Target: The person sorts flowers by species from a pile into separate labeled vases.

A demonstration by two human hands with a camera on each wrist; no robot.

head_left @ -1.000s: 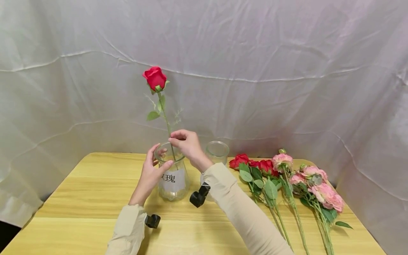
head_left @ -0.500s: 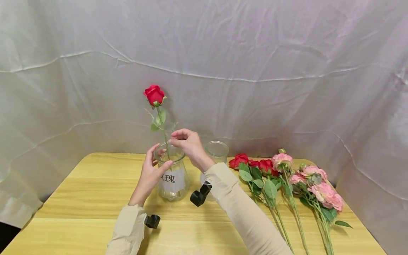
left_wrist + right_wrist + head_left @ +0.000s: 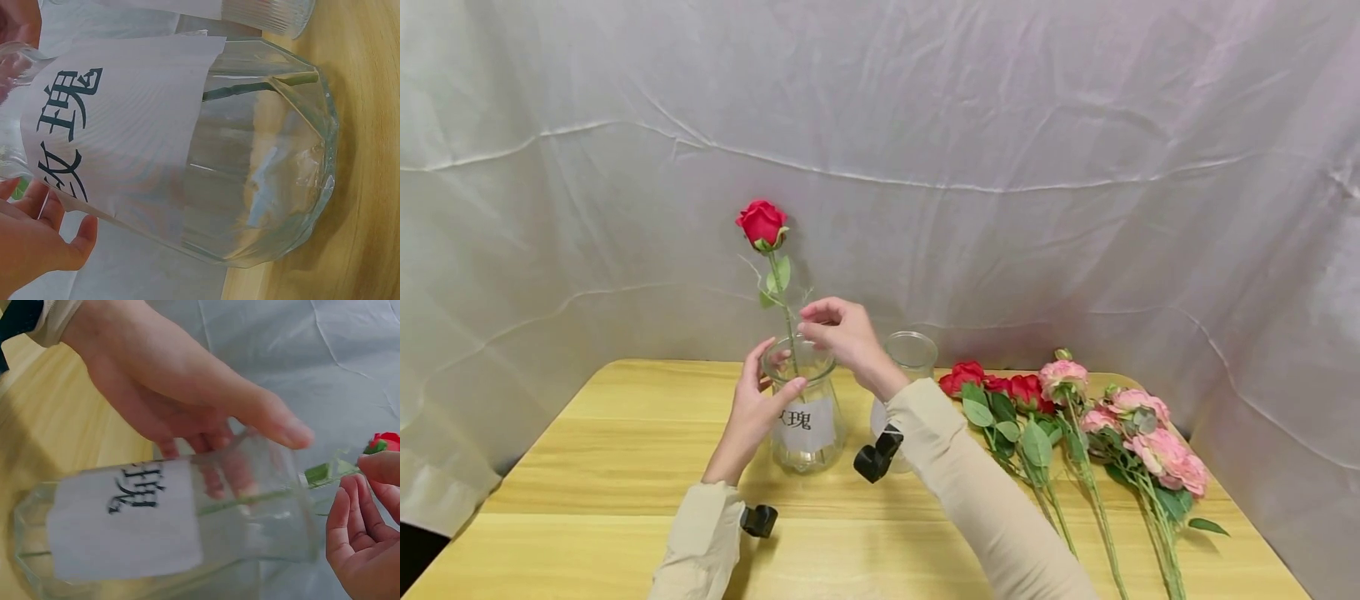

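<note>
Left hand (image 3: 760, 414) clasps the glass vase (image 3: 807, 425); empty right hand (image 3: 852, 342), loosely curled, hovers by its rim beside a rose (image 3: 763, 225).

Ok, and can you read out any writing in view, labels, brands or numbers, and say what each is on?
"瑰": on the white paper label of the glass vase with the single rose in it.
Same label, the character before it: partly out of sight round the side; probably "玫".
Second vase: only part of its pale label shows, with no writing to be made out.
</note>
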